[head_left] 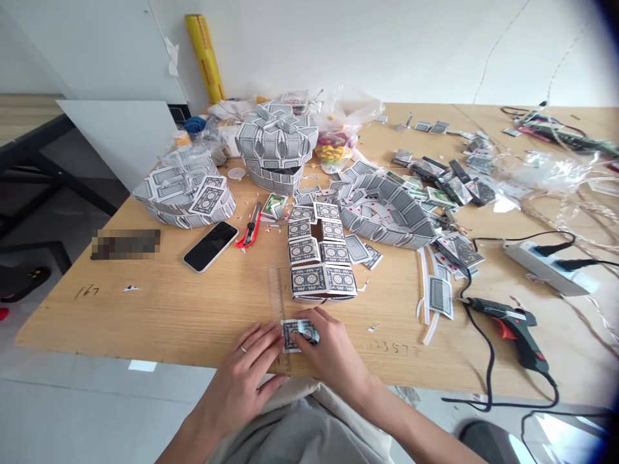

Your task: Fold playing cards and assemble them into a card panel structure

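Note:
In front of me a playing card [291,338] with a dark patterned back lies near the table's front edge. My left hand [251,367] rests with fingers stretched flat, fingertips on a clear ruler [275,293] beside the card's left edge. My right hand [333,345] has thumb and fingers curled over the card's right part; a pale bluish shine shows under them. Just beyond stands a structure of joined playing cards [316,280] with a gap along its middle. Two loose cards [358,250] lie to its right.
A red utility knife [250,225] and a phone [211,247] lie left. Card-covered lidded boxes [278,138] stand behind, with an open card-walled tray [401,222] at right. A glue gun [512,325], its black cord and a power strip [551,267] occupy the right side.

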Motion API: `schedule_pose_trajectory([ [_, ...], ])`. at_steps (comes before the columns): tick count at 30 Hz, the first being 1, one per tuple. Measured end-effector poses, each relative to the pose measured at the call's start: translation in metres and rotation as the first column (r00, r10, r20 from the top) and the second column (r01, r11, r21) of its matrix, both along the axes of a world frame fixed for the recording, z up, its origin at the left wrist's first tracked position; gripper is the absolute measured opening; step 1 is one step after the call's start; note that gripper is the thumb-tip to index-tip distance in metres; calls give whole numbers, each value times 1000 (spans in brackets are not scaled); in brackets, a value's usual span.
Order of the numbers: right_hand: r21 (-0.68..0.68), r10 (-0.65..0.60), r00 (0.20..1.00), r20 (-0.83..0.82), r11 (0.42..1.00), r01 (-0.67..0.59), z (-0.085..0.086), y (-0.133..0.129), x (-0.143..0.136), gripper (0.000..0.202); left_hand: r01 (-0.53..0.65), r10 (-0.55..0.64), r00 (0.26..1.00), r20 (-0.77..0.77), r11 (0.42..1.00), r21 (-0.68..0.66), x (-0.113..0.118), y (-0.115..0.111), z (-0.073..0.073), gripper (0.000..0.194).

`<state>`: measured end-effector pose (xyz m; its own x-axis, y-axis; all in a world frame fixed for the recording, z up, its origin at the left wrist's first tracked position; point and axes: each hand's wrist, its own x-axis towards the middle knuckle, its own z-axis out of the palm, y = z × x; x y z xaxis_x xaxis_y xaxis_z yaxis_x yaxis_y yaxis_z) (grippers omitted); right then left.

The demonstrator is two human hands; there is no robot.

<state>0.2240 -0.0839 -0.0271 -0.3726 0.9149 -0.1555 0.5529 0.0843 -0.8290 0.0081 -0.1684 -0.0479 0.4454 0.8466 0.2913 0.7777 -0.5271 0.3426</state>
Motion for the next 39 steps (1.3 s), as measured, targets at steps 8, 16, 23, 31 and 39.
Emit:
schedule_pose_trajectory([
  [8,-18,43,999,25,999,-43,6,3,0,21,36,-36,999,5,999,-41,-2,5,1,45],
  [16,-17,46,999,26,999,-46,5,4,0,19,25,-24,999,23,998,-54,-1,5,4,41],
  [23,0,52,998,23,999,-52,2,3,1,20,20,-19,999,28,999,-37,-1,6,4,39],
  [31,14,51,999,8,999,-51,0,3,1,21,25,-23,999,29,998,-55,-2,8,7,43],
  [39,17,62,998,6,998,-62,0,3,1,19,20,-19,1000,14,999,-37,-1,7,5,40],
])
